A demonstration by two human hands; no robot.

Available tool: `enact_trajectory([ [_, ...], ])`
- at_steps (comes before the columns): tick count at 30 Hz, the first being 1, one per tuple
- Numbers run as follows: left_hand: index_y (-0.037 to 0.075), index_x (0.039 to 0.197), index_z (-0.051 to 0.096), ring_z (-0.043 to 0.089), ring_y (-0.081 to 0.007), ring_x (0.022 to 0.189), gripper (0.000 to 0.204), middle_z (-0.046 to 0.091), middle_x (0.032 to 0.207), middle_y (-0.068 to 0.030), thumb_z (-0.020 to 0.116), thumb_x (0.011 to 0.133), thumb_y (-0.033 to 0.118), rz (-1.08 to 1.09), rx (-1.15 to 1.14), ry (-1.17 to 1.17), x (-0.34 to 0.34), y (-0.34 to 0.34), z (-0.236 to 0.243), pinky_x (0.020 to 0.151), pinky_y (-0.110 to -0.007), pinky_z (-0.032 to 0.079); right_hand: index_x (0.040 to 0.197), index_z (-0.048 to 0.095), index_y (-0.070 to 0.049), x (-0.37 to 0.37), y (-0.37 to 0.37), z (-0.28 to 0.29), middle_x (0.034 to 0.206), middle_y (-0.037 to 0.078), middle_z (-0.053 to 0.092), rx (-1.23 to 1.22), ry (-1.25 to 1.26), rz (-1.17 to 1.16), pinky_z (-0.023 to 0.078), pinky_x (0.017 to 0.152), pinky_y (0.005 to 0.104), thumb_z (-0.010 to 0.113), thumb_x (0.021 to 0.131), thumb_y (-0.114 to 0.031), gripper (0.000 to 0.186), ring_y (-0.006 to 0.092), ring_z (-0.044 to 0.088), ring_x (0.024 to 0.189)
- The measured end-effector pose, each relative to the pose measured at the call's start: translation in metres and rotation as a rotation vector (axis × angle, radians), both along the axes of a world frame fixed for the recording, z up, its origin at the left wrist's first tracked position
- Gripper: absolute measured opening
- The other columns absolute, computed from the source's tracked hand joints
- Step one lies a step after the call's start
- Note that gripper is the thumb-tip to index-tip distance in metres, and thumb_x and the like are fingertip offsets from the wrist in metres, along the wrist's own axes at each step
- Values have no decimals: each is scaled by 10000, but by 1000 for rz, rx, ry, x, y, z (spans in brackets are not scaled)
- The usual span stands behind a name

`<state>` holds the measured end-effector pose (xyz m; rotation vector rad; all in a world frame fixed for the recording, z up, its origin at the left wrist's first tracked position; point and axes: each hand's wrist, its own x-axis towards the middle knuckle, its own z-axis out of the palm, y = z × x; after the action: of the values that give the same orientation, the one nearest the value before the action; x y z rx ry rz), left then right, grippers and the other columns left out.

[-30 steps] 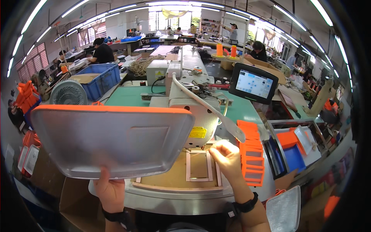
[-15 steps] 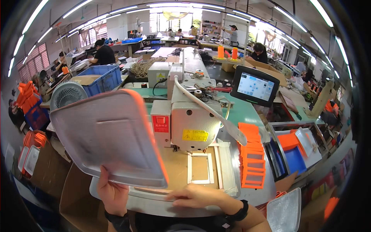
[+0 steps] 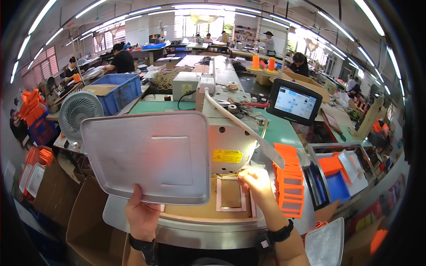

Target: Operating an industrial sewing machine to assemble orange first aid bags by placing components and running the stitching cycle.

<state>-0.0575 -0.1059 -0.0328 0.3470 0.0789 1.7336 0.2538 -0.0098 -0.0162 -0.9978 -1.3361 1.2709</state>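
Observation:
My left hand point(image 3: 143, 213) grips the lower edge of a large silver-lined panel point(image 3: 146, 155) with rounded corners. The panel stands upright before the sewing machine point(image 3: 233, 135) and hides part of its head. A stitched rectangular outline shows on its silver face. My right hand point(image 3: 256, 181) is closed in a pinch beside the needle area, right of the panel. A thin yellowish thread point(image 3: 225, 176) runs toward its fingertips; the exact grip is hard to see. Below them lies a sewing template point(image 3: 195, 212) with a white-edged rectangular window frame point(image 3: 219, 195).
Orange framed pieces point(image 3: 290, 190) lie in an overlapping row at the right. A touch screen point(image 3: 295, 102) stands behind them. At the left are a fan point(image 3: 79, 108), a blue crate point(image 3: 117, 95) and an open cardboard box point(image 3: 91, 217). Other people work farther back.
The silver-lined panel has moved right and turned its face more squarely toward me. My right hand has lifted from the template's front edge to beside the needle area, its fingers now closed.

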Motion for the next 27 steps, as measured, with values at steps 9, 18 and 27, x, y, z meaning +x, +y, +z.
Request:
enact_trajectory([
  [9, -76, 1348, 448, 691, -242, 1004, 420, 663, 1067, -119, 556, 1004, 140, -28, -163, -357, -36, -13, -31, 848, -343, 594, 1326, 624, -101, -42, -52, 5, 913, 64, 687, 362, -627, 789, 542, 709, 303, 620, 977, -181, 358, 186, 652, 763],
  [18, -148, 1460, 219, 606, -175, 505, 558, 553, 721, -111, 436, 1044, 153, -489, 126, -818, -24, -15, -20, 405, -229, 483, 990, 699, 82, -60, -125, 90, 973, 223, 680, 532, 342, 1446, 521, 812, 484, 641, 963, -179, 269, 384, 664, 902],
  [27, -101, 1508, 146, 559, -180, 421, 598, 529, 638, -127, 423, 1046, 160, -540, 320, -1013, -4, -10, -41, 364, -240, 447, 930, 699, 75, -67, -139, 90, 918, 229, 681, 393, 707, 1616, 517, 787, 506, 649, 959, -207, 288, 388, 666, 864],
])
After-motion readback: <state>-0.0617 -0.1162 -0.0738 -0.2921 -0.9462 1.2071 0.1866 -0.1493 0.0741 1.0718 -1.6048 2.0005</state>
